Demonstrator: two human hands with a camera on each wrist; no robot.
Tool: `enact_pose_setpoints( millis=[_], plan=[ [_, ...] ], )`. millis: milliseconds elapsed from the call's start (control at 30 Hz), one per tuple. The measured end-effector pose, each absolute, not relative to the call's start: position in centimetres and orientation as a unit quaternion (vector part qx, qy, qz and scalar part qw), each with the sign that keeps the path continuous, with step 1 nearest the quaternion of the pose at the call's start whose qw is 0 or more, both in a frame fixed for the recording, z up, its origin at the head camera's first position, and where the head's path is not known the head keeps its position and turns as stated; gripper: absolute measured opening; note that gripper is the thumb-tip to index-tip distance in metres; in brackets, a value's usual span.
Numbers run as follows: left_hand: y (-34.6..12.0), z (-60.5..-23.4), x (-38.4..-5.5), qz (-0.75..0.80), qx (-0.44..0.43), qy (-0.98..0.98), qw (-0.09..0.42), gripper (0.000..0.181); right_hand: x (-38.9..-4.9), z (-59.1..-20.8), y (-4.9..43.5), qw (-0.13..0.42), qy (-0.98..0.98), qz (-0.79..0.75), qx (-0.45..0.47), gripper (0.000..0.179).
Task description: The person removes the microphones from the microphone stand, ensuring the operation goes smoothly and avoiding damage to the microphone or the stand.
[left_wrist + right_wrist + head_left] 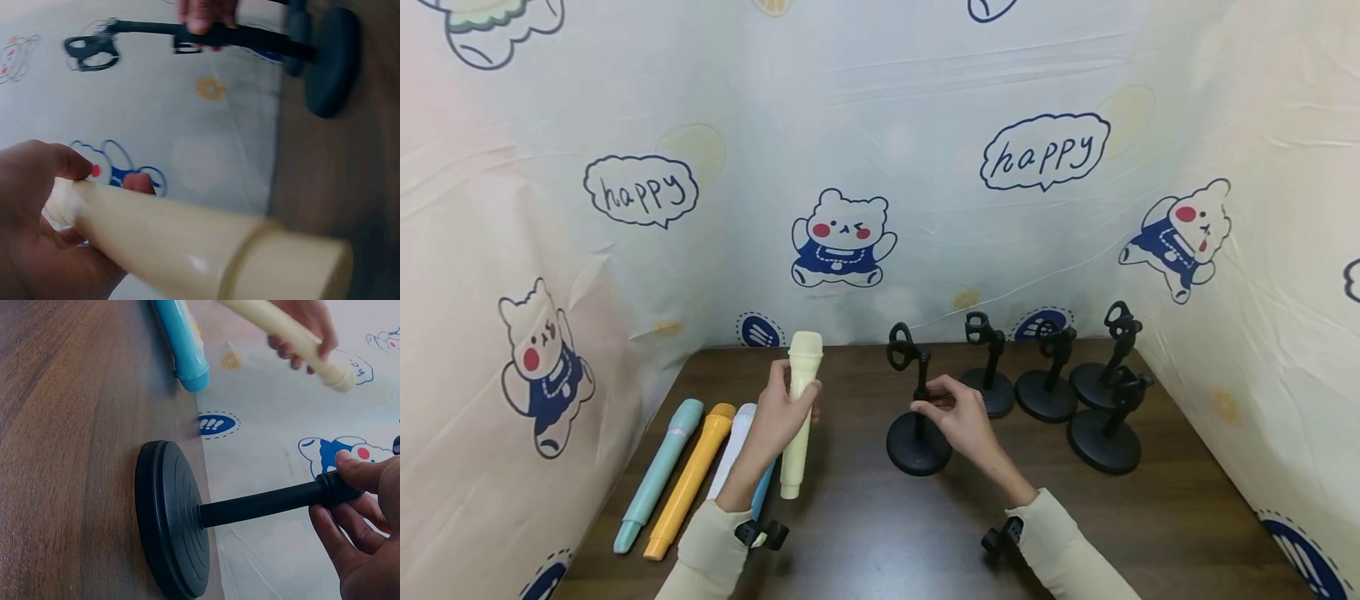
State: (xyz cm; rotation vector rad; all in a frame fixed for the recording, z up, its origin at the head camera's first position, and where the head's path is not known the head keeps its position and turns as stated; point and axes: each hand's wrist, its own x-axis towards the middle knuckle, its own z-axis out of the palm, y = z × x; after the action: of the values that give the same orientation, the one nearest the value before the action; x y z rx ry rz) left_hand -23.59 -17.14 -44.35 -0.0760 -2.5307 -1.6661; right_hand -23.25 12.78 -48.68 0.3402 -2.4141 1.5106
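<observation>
A pale yellow toy microphone (801, 417) is held nearly upright, head up, in my left hand (778, 417); fingers and thumb wrap its upper part. The left wrist view shows the same microphone (187, 244) slanting away from the palm. My right hand (958, 414) pinches the post of a black microphone stand (919, 446) between thumb and fingers, just below its joint. In the right wrist view, the stand's round base (178, 519) is at or just above the table; contact is hard to tell. The clip ring (901, 346) on top holds nothing.
Left on the wooden table (865, 533) lie a teal microphone (658, 475), an orange one (691, 479), a white one (733, 450) and a blue one (763, 487), partly behind my left arm. Several black stands (1047, 396) cluster at right. A printed cloth (925, 250) encloses the table.
</observation>
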Motion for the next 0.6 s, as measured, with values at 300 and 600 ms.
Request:
enact_pose_setpoints(
  millis=[300,600],
  plan=[
    [-17.8,-47.9,-23.3,-0.332,0.003,-0.942,0.058,0.064,-23.3,-48.8,12.7,0.134,-0.835,0.521,0.115,0.028],
    [-18.0,-50.6,-22.9,-0.245,0.0,-0.969,0.042,0.067,-23.3,-48.8,12.8,0.137,-0.837,0.517,0.116,0.029]
  ],
)
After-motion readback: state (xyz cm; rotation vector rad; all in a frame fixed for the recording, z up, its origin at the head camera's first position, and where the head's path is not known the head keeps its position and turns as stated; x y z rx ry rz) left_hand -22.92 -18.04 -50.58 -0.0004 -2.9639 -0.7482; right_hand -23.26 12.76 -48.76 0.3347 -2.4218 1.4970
